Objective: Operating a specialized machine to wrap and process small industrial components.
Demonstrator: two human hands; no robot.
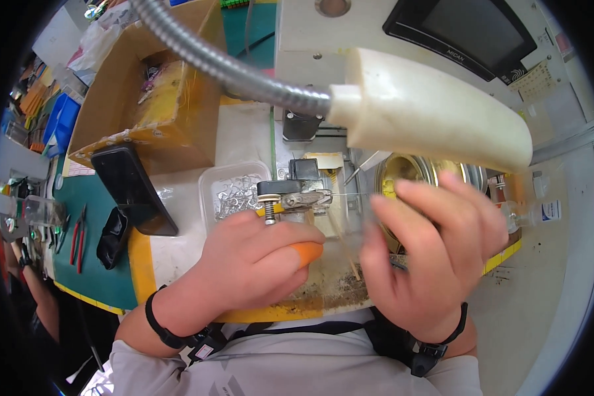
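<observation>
Just in front of a small bench fixture with a metal clamp [308, 198], my left hand [254, 261] is closed, its fingers curled. An orange rounded piece [307, 253] shows at its fingertips; whether it is a handle or a finger cover, I cannot tell. My right hand [429, 247] hovers to the right of the clamp, blurred, with half-bent fingers apart. A thin wire [350, 193] runs from the clamp toward its index fingertip; whether the fingers touch it is unclear. Behind that hand is a round brass-coloured bowl or spool [409, 165], partly hidden.
A white lamp head [435, 112] on a flexible metal neck [237, 69] hangs over the fixture. Left of it stand a clear tray [234, 193] of small metal parts, a black phone [135, 191], a cardboard box [198, 132] and red-handled pliers [77, 241]. A monitor [465, 33] sits behind.
</observation>
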